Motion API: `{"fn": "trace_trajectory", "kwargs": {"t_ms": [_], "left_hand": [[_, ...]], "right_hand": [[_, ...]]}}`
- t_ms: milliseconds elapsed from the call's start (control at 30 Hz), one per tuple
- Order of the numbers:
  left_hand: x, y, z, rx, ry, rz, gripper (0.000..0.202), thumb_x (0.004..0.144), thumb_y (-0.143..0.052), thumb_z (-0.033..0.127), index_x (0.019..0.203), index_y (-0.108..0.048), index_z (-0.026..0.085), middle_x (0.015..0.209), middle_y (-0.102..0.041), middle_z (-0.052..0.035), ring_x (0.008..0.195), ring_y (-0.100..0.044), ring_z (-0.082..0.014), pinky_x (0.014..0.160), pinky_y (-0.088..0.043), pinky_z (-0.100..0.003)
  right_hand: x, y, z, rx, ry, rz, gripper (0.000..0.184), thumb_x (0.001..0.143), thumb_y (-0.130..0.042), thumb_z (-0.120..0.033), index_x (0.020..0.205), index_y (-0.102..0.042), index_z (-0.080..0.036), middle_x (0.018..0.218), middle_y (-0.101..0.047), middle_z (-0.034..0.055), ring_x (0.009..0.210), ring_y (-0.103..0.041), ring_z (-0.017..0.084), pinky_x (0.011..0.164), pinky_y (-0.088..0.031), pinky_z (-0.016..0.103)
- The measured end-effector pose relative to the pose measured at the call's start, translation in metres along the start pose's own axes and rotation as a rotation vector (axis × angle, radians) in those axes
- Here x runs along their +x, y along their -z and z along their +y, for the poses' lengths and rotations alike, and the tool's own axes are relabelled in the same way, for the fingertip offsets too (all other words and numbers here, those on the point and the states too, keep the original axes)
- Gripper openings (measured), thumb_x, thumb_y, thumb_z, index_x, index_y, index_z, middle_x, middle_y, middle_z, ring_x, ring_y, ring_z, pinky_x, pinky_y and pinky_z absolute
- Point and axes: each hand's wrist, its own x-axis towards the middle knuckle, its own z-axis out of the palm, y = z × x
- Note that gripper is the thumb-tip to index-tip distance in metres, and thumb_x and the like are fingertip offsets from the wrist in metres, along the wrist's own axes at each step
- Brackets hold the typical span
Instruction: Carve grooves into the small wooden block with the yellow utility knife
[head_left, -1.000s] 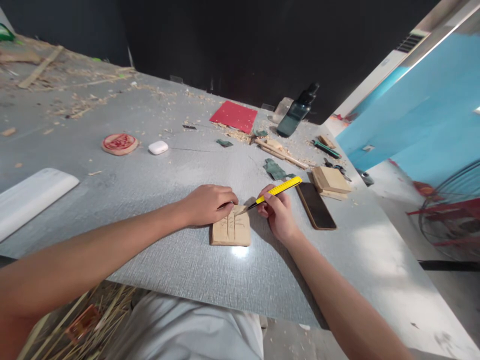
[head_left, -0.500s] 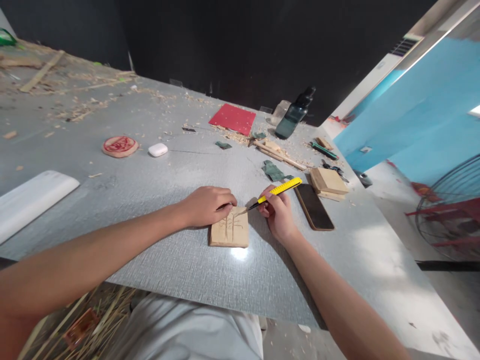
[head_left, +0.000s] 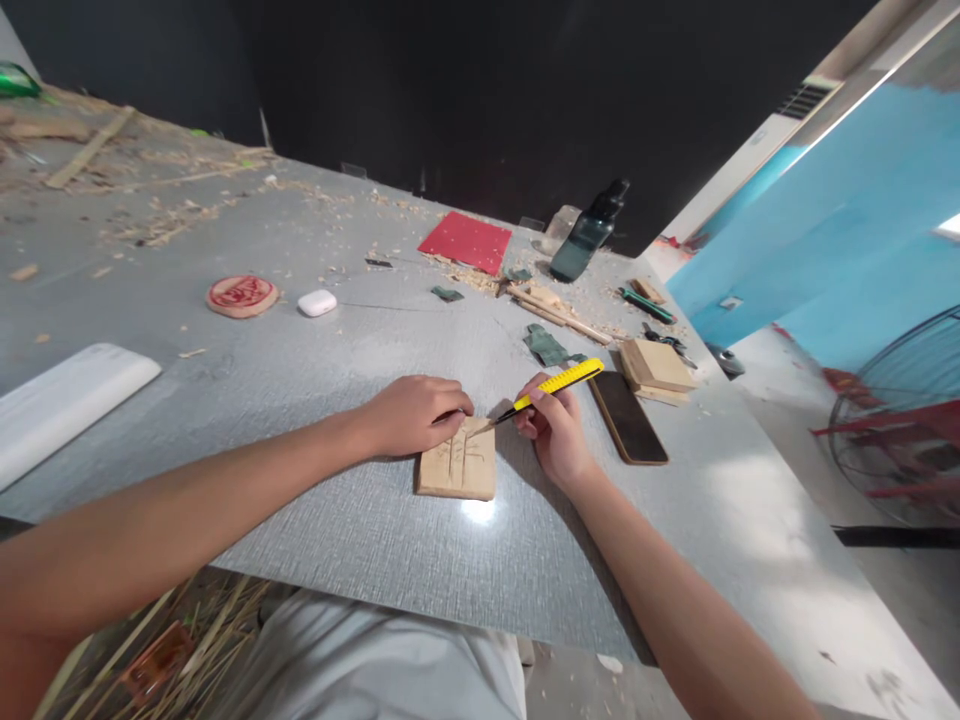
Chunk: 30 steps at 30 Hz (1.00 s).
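A square wooden block [head_left: 457, 474] with lines cut and drawn on its top lies flat near the table's front edge. My left hand [head_left: 421, 414] is closed over the block's far left corner, its fingers curled on it. In my right hand [head_left: 553, 425] is a yellow utility knife [head_left: 564, 379], held like a pen. Its blade slants down to the left, and the tip rests on or just over the block's upper right part. Contact at the tip is too small to be certain.
A phone [head_left: 628, 416] and stacked wooden blocks [head_left: 657, 366] lie right of my right hand. Sandpaper scraps [head_left: 545, 344], a dark bottle [head_left: 589, 235] and a red sheet [head_left: 466, 241] sit farther back. At left are a carved wooden disc [head_left: 241, 297], a white case [head_left: 317, 303] and a long white object [head_left: 75, 405].
Both hands keep their grips. The block sits turned very slightly and a touch nearer, and the knife has barely shifted. The whole view has moved a little.
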Motion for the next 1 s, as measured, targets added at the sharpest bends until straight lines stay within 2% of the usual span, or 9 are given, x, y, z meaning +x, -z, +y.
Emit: {"fn": "trace_trajectory", "kwargs": {"t_ms": [300, 533, 700, 833, 1000], "left_hand": [[0.0000, 0.0002, 0.0000, 0.006, -0.005, 0.000, 0.024, 0.102, -0.048, 0.023, 0.111, -0.070, 0.020, 0.109, -0.072, -0.0025, 0.099, -0.067, -0.0190, 0.087, -0.048, -0.032], [0.0002, 0.0003, -0.0001, 0.005, -0.004, -0.002, 0.024, 0.102, -0.047, 0.023, 0.111, -0.070, 0.021, 0.110, -0.071, -0.0015, 0.098, -0.067, -0.0185, 0.087, -0.048, -0.032], [0.0000, 0.0001, 0.0007, 0.017, -0.006, 0.002, 0.024, 0.102, -0.048, 0.023, 0.111, -0.070, 0.021, 0.108, -0.072, -0.0020, 0.098, -0.067, -0.0187, 0.086, -0.048, -0.033], [0.0000, 0.0002, -0.0001, 0.014, -0.011, 0.001, 0.024, 0.102, -0.047, 0.023, 0.111, -0.070, 0.021, 0.109, -0.071, -0.0016, 0.098, -0.067, -0.0182, 0.086, -0.047, -0.033], [-0.0001, 0.0000, -0.0008, 0.015, -0.017, 0.000, 0.024, 0.102, -0.047, 0.024, 0.109, -0.070, 0.022, 0.107, -0.071, -0.0012, 0.098, -0.067, -0.0179, 0.086, -0.047, -0.033]], "right_hand": [[-0.0007, 0.0009, 0.0029, -0.035, -0.009, -0.055, 0.021, 0.080, -0.076, -0.035, 0.075, -0.064, -0.019, 0.058, -0.057, -0.0018, 0.048, -0.045, 0.008, 0.043, -0.025, 0.021], [0.0007, 0.0018, 0.0031, -0.047, 0.000, -0.011, 0.018, 0.084, -0.071, -0.032, 0.076, -0.061, -0.020, 0.057, -0.055, -0.0029, 0.048, -0.047, 0.009, 0.044, -0.025, 0.021], [-0.0008, 0.0006, 0.0028, -0.065, -0.014, -0.050, 0.019, 0.081, -0.075, -0.034, 0.077, -0.064, -0.019, 0.060, -0.061, 0.0003, 0.048, -0.045, 0.009, 0.045, -0.026, 0.022], [0.0000, 0.0007, 0.0028, -0.054, -0.003, -0.008, 0.017, 0.083, -0.072, -0.031, 0.075, -0.061, -0.019, 0.056, -0.056, -0.0023, 0.046, -0.042, 0.008, 0.045, -0.023, 0.021], [0.0000, -0.0002, -0.0003, -0.043, -0.018, -0.005, 0.017, 0.082, -0.072, -0.032, 0.077, -0.061, -0.019, 0.056, -0.054, -0.0028, 0.048, -0.046, 0.009, 0.045, -0.024, 0.021]]}}
